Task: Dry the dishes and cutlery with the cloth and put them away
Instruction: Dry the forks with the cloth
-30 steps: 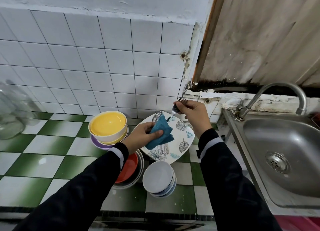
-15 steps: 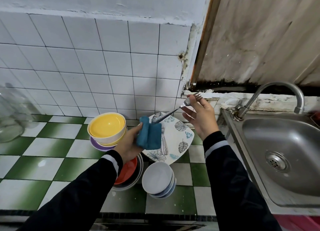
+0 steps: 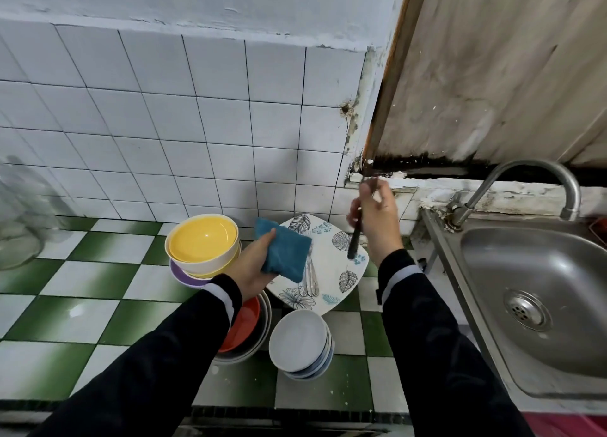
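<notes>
A white tiled wall [image 3: 197, 124] backs a desk [image 3: 65, 315] covered in green and white chequered tiles. To the right, a steel sink [image 3: 440, 249] is set beside the desk, with a curved tap [image 3: 532, 170] at its far edge. A clear glass jar [image 3: 19, 226] stands at the far left of the desk.

The dishes are grouped in the middle of the desk, near the sink. A square leaf-patterned plate [image 3: 331, 292] lies furthest right. Left of it, a yellow bowl [image 3: 203, 239] sits on top of a stack that has a purple dish [image 3: 184, 274] at the bottom. Nearer the person, an orange bowl [image 3: 244, 325] rests inside larger bowls, partly hidden by the left sleeve. Just beside these is a stack of white bowls [image 3: 299, 338].

The left hand [image 3: 253, 266] grips a folded blue cloth [image 3: 285, 252], thumb on top and fingers curled beneath, over the left part of the plate. The right hand [image 3: 377, 220] is raised above the plate's right corner and pinches a dark-handled utensil [image 3: 356, 236] between thumb and fingers. The utensil is roughly upright with its handle pointing down. Its upper end is blurred, and whether the handle tip touches the plate cannot be told. Some metal cutlery [image 3: 310, 279] lies on the plate, partly under the cloth.
</notes>
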{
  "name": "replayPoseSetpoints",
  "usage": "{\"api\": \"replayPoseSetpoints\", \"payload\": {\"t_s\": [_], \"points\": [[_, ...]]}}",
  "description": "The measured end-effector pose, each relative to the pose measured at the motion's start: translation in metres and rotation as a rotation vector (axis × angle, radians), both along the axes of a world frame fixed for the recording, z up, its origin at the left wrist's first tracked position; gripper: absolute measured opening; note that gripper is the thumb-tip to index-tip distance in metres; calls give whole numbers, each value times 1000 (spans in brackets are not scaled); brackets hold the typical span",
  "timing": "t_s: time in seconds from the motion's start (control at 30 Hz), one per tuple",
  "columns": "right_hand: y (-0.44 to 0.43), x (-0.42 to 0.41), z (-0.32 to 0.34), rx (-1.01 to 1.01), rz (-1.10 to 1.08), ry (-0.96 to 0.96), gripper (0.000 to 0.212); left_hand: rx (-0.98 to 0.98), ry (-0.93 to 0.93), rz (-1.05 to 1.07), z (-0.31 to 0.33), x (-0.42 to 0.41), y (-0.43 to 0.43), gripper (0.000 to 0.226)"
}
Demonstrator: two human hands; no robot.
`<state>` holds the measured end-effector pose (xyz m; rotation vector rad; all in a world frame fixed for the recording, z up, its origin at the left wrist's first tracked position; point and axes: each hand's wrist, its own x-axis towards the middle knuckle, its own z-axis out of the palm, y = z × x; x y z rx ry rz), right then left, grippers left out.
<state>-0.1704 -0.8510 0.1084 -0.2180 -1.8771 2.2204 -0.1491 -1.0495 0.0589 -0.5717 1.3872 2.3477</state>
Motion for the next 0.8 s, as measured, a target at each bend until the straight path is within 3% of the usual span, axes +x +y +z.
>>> {"api": "replayPoseSetpoints", "payload": {"t_s": [0.13,0.23,0.4,0.5,0.67,0.8], "points": [[-23,4,-30,560,238,-57,19,-101,11,8,7,-4,11,38],[-40,11,-44,702,315,-3,43,10,-21,56,11,-7,16,38],[-48,16,-70,964,360,267,68,255,-43,53,22,-9,11,32],[-39,16,-74,999,364,292,78,291,-58,67,24,-8,4,32],[-27,20,-79,995,290,396,73,356,-83,136,24,-13,-3,40],[-12,18,-82,889,238,405,69,341,-46,185,29,-13,-6,23]]}}
